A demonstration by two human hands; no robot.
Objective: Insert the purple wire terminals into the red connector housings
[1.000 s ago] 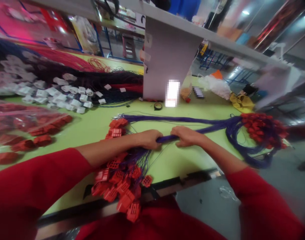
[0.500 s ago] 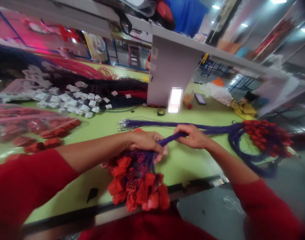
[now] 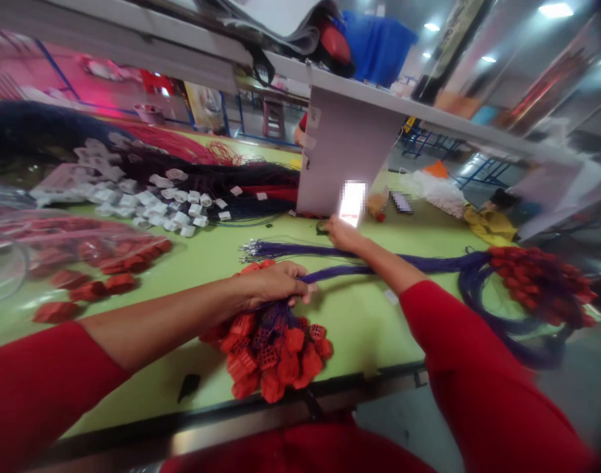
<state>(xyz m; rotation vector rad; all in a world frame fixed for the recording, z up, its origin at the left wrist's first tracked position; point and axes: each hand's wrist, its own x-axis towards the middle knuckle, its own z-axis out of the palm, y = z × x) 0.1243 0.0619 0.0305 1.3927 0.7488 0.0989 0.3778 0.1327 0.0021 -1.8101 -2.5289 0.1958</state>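
My left hand is closed round a bundle of purple wires just above its cluster of red connectors, which rests at the table's front edge. Farther back, my right hand reaches to a small dark roll of tape, its fingers at the roll, just in front of a bright, pixelated upright object. Whether the fingers grip the roll is too small to tell. Behind the held bundle lies a second purple bundle, with metal wire ends at left and red connectors at right.
On the green table, white connectors with dark wires lie at back left, and a plastic bag with red connectors at left. A grey panel stands at the back under a shelf. A phone and yellow cloth lie right.
My right hand has let go of the purple wires and moved back to the tape roll. My left hand still holds the bundle. The view has shifted slightly.
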